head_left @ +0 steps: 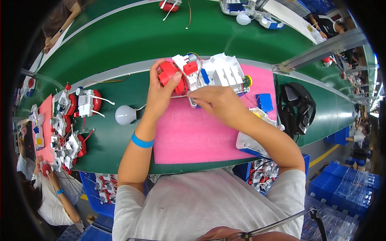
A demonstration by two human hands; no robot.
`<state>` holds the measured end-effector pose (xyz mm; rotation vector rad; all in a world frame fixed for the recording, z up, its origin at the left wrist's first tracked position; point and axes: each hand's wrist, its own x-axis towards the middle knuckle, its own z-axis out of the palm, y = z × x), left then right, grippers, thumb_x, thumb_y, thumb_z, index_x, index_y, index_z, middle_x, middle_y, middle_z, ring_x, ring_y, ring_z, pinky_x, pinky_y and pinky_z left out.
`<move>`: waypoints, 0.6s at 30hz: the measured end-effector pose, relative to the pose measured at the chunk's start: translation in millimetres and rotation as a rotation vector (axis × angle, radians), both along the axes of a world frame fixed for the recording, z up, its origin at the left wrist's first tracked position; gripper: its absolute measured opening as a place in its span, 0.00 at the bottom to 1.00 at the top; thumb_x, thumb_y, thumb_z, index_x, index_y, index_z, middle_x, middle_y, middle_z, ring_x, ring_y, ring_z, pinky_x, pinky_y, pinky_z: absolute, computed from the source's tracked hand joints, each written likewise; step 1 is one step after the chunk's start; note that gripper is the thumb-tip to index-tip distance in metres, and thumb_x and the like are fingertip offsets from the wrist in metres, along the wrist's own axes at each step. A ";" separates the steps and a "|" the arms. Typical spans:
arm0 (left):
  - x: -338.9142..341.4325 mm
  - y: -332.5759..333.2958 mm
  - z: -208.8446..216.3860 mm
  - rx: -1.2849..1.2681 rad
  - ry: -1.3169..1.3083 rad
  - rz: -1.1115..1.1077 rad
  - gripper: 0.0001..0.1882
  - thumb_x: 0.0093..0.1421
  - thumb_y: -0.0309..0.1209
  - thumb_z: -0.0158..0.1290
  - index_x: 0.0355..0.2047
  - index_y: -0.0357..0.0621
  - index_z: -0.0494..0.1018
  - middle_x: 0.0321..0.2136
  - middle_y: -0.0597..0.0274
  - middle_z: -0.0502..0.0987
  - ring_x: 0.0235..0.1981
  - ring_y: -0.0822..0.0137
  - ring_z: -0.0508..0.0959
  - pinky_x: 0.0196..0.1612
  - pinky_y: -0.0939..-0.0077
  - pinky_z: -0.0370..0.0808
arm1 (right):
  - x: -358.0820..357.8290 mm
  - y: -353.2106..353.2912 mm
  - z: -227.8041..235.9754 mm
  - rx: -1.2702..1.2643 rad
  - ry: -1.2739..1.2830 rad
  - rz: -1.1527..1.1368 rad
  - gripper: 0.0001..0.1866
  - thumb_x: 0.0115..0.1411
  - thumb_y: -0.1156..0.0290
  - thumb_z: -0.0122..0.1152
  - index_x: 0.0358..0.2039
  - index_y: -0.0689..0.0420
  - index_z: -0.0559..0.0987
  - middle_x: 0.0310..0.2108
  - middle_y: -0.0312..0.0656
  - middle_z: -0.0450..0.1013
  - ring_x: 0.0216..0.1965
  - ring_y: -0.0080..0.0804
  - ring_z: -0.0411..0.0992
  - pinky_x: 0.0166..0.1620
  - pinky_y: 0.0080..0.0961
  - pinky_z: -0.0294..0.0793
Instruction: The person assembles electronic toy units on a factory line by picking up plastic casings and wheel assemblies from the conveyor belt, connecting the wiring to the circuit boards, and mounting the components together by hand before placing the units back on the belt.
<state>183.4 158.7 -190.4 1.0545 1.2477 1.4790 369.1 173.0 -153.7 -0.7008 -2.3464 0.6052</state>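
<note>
Placement: a red round part (167,71) meets an open white housing (222,76) over the far half of a pink mat (193,138). My left hand (158,93) is half closed around the red part, thumb on its face and fingers at its outer side. My right hand (219,105) is curled, thumb and fingers drawn together at the housing's near edge; whether the fingertips pinch anything I cannot tell, as the hand covers that spot. Good handling, I judge, means a steady left grip, light fingertip pressure, and the thin wire (200,63) left slack, clear of the edges. Room to move: the near stretch of mat. Limits: the grey rail (140,66) beyond, the blue block (264,102) and white shell (246,141) at right, the white bulb (126,115) at left.
</note>
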 end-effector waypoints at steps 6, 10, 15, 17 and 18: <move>3.0 8.6 8.9 -0.061 -0.058 0.016 0.33 0.55 0.41 0.57 0.55 0.39 0.56 0.44 0.53 0.68 0.45 0.66 0.71 0.46 0.74 0.71 | -14.9 -5.5 -2.9 -0.003 -0.168 -0.057 0.12 0.52 0.77 0.57 0.39 0.57 0.78 0.30 0.43 0.76 0.29 0.43 0.75 0.32 0.33 0.75; 4.2 11.3 11.1 -0.079 -0.139 0.021 0.34 0.55 0.42 0.57 0.54 0.39 0.55 0.44 0.52 0.67 0.43 0.65 0.72 0.43 0.72 0.73 | -14.5 -3.7 -6.2 0.020 -0.118 -0.074 0.12 0.53 0.77 0.57 0.39 0.58 0.77 0.31 0.45 0.76 0.30 0.44 0.75 0.32 0.33 0.75; 6.4 14.0 9.8 -0.162 -0.222 -0.022 0.37 0.55 0.47 0.56 0.55 0.38 0.53 0.44 0.51 0.66 0.40 0.61 0.74 0.36 0.67 0.78 | -16.2 -2.0 -3.1 0.047 -0.157 -0.053 0.12 0.52 0.76 0.58 0.39 0.60 0.78 0.31 0.47 0.76 0.29 0.41 0.75 0.33 0.29 0.76; 6.0 14.3 9.6 -0.171 -0.233 -0.027 0.37 0.55 0.47 0.56 0.55 0.38 0.53 0.44 0.51 0.66 0.40 0.62 0.74 0.37 0.67 0.78 | -13.8 -3.0 3.4 -0.133 -0.122 -0.072 0.11 0.53 0.76 0.58 0.39 0.60 0.79 0.31 0.46 0.76 0.29 0.36 0.75 0.34 0.26 0.75; 6.6 12.9 10.2 -0.166 -0.237 -0.022 0.37 0.55 0.47 0.56 0.55 0.38 0.53 0.45 0.51 0.66 0.41 0.62 0.74 0.37 0.67 0.77 | -12.6 -3.0 6.0 -0.317 -0.085 -0.089 0.11 0.53 0.77 0.59 0.38 0.61 0.79 0.31 0.45 0.77 0.28 0.32 0.76 0.34 0.23 0.75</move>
